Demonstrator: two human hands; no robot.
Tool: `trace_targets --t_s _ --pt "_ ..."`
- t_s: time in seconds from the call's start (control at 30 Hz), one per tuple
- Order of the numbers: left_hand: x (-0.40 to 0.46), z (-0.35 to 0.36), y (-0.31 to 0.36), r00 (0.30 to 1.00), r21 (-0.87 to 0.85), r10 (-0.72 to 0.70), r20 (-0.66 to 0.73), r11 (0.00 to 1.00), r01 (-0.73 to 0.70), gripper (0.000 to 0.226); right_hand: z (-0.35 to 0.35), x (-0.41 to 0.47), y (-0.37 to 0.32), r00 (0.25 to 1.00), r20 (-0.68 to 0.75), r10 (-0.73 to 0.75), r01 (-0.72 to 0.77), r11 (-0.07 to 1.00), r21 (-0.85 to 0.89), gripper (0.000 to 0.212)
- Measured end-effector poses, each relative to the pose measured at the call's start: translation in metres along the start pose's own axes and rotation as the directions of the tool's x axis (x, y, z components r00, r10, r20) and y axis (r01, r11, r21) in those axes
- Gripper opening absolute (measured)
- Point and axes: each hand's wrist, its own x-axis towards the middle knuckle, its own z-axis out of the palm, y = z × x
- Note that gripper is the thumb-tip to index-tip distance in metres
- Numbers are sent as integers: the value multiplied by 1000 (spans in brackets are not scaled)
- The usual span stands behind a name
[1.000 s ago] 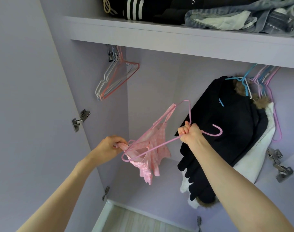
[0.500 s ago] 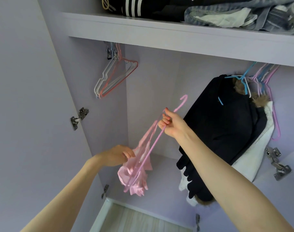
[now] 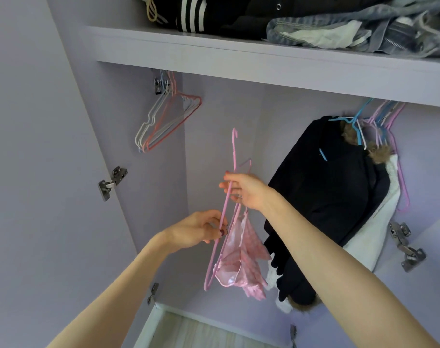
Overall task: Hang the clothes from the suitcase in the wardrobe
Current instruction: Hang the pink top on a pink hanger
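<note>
1. One thin pink wire hanger [image 3: 227, 197], hook up, carries one pink satin garment [image 3: 239, 257] in front of the lilac wardrobe [image 3: 214, 49].
2. The right hand [image 3: 246, 190] pinches the hanger's neck.
3. The left hand [image 3: 201, 229] has its fingers curled on the hanger's lower wire.
4. One black coat [image 3: 327, 197] hangs right; a bunch of empty wire hangers [image 3: 163, 121] hangs left.

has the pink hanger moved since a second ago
Yes. The pink hanger has swung from lying sideways to standing nearly upright, its hook now pointing up toward the shelf, still short of it, between the empty hangers and the black coat.
</note>
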Motion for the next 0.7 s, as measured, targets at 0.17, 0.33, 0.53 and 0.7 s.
trace_targets --t_s 0.17,0.33,0.53,0.7 --pt "23 16 19 994 136 63 -92 989 -50 29 -21 -25 16 993 -76 -92 53 911 -409 23" --pt "44 31 31 974 217 162 -157 968 -126 25 -46 -43 6 957 -176 -232 160 924 -346 29" --pt "73 47 55 946 250 215 -242 956 -154 17 -88 -35 -6 913 -350 -209 150 970 -190 19" --pt "85 39 87 665 542 520 -537 816 -201 33 -142 -25 -7 766 -568 -302 138 939 -314 27"
